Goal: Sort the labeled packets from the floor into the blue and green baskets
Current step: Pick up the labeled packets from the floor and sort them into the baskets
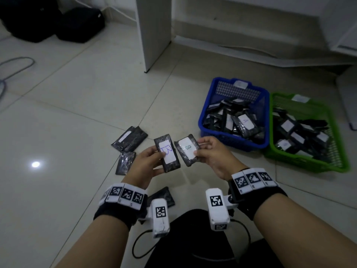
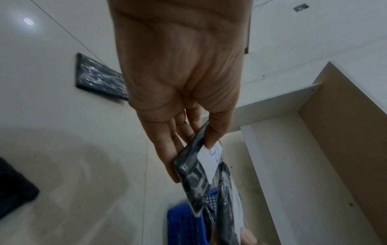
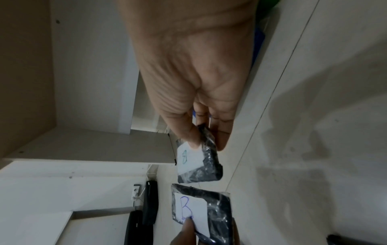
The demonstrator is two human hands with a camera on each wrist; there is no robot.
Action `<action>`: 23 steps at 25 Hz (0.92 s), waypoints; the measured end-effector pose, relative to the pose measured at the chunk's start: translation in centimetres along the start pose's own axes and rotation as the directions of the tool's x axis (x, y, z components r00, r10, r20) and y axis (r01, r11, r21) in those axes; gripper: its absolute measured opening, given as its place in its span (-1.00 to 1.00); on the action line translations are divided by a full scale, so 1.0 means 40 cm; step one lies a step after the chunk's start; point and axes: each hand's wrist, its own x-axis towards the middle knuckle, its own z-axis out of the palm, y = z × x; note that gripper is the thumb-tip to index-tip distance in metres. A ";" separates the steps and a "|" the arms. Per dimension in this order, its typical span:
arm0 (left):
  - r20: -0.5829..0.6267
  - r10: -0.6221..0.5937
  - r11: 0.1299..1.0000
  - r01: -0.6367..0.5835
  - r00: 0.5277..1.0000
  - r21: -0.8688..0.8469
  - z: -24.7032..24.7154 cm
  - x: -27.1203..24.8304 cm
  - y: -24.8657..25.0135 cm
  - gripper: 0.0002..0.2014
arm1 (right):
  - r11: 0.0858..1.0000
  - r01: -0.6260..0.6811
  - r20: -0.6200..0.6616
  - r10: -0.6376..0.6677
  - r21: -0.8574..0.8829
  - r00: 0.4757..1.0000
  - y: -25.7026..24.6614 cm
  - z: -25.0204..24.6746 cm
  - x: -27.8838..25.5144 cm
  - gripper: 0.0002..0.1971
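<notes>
My left hand [image 1: 148,161] pinches a black packet [image 1: 167,153] with a white label marked B in blue, thumb on the label, fingers behind. In the left wrist view the same packet [image 2: 192,174] lies against my left fingers [image 2: 167,149]. My right hand [image 1: 208,151] pinches a second black packet [image 1: 186,149], its white label marked B in green; the right wrist view shows this packet [image 3: 199,160] above the blue-lettered packet [image 3: 201,213]. Both are held up side by side above the floor. The blue basket [image 1: 208,105] and green basket [image 1: 309,165], both holding several labeled packets, stand to the right.
More black packets lie on the tiled floor: two overlapping [image 1: 129,139], one below them [image 1: 125,163], one near my left wrist [image 1: 164,196]. A white furniture leg [image 1: 153,31] and black bags [image 1: 48,20] stand farther back. A grey cable [image 1: 11,70] loops at left.
</notes>
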 end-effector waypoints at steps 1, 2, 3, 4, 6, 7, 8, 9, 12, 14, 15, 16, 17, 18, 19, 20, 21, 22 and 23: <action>0.004 -0.007 1.000 0.007 1.000 0.007 0.024 0.010 -0.002 -0.81 | 0.999 -0.014 -0.018 0.015 0.037 1.000 -0.007 -0.024 -0.004 -0.68; 0.005 -0.011 1.000 0.011 1.000 0.018 0.046 0.019 -0.004 -0.79 | 0.997 -0.032 -0.035 0.035 0.075 0.999 -0.011 -0.045 -0.008 -0.66; 0.018 -0.016 0.999 0.015 1.000 0.034 0.079 0.031 -0.004 -0.76 | 0.992 -0.040 -0.060 0.047 0.116 0.997 -0.018 -0.075 -0.013 -0.65; 0.036 -0.013 0.999 0.012 0.999 0.043 0.112 0.041 -0.003 -0.74 | 0.987 -0.040 -0.086 0.054 0.154 0.995 -0.022 -0.102 -0.018 -0.65; 0.109 0.003 0.998 -0.010 0.994 0.057 0.207 0.068 0.000 -0.68 | 0.976 -0.007 -0.172 0.046 0.217 0.984 -0.033 -0.179 -0.026 -0.66; 0.152 0.014 0.998 -0.023 0.988 0.056 0.255 0.081 0.000 -0.64 | 0.971 0.018 -0.225 0.038 0.239 0.974 -0.037 -0.217 -0.029 -0.68; 0.200 0.018 0.997 -0.032 0.980 0.064 0.314 0.101 -0.003 -0.60 | 0.963 0.056 -0.285 0.022 0.264 0.958 -0.042 -0.267 -0.031 -0.70; 0.246 0.023 0.997 -0.041 0.969 0.068 0.369 0.118 -0.007 -0.56 | 0.953 0.097 -0.344 0.008 0.288 0.939 -0.045 -0.313 -0.031 -0.71; 0.319 0.019 0.992 -0.057 0.948 0.109 0.564 0.182 -0.039 -0.49 | 0.918 0.216 -0.521 -0.011 0.333 0.853 -0.051 -0.490 -0.023 -0.71; 0.287 0.032 0.985 -0.079 0.957 0.154 0.686 0.225 -0.068 -0.47 | 0.896 0.274 -0.616 -0.001 0.349 0.788 -0.053 -0.609 -0.008 -0.73; 0.275 0.061 0.974 -0.118 0.959 0.194 0.748 0.250 -0.089 -0.52 | 0.888 0.297 -0.659 0.008 0.351 0.752 -0.054 -0.669 0.002 -0.75; 0.269 0.103 0.956 -0.170 0.958 0.240 0.803 0.270 -0.108 -0.59 | 0.888 0.309 -0.695 0.016 0.340 0.718 -0.054 -0.723 0.013 -0.76; 0.263 0.150 0.931 -0.226 0.953 0.287 0.846 0.292 -0.129 -0.67 | 0.902 0.299 -0.727 0.022 0.310 0.686 -0.053 -0.765 0.025 -0.78; 0.256 0.186 0.898 -0.270 0.949 0.347 0.889 0.315 -0.149 -0.73 | 0.925 0.271 -0.750 0.020 0.264 0.661 -0.051 -0.808 0.039 -0.80; 0.248 0.211 0.863 -0.299 0.946 0.406 0.918 0.334 -0.168 -0.77 | 0.952 0.225 -0.766 0.015 0.208 0.643 -0.046 -0.835 0.052 -0.81; 0.248 0.213 0.825 -0.309 0.945 0.472 0.947 0.353 -0.185 -0.79 | 0.969 0.187 -0.779 0.010 0.164 0.627 -0.043 -0.862 0.067 -0.83; 0.256 0.209 0.788 -0.317 0.944 0.527 0.969 0.371 -0.200 -0.76 | 0.974 0.174 -0.788 0.004 0.142 0.616 -0.037 -0.881 0.083 -0.84; 0.276 0.200 0.755 -0.327 0.940 0.569 0.981 0.381 -0.206 -0.72 | 0.970 0.191 -0.789 -0.001 0.148 0.614 -0.033 -0.889 0.094 -0.84; 0.308 0.190 0.729 -0.344 0.932 0.591 0.990 0.391 -0.213 -0.66 | 0.961 0.218 -0.785 -0.002 0.171 0.620 -0.029 -0.895 0.105 -0.82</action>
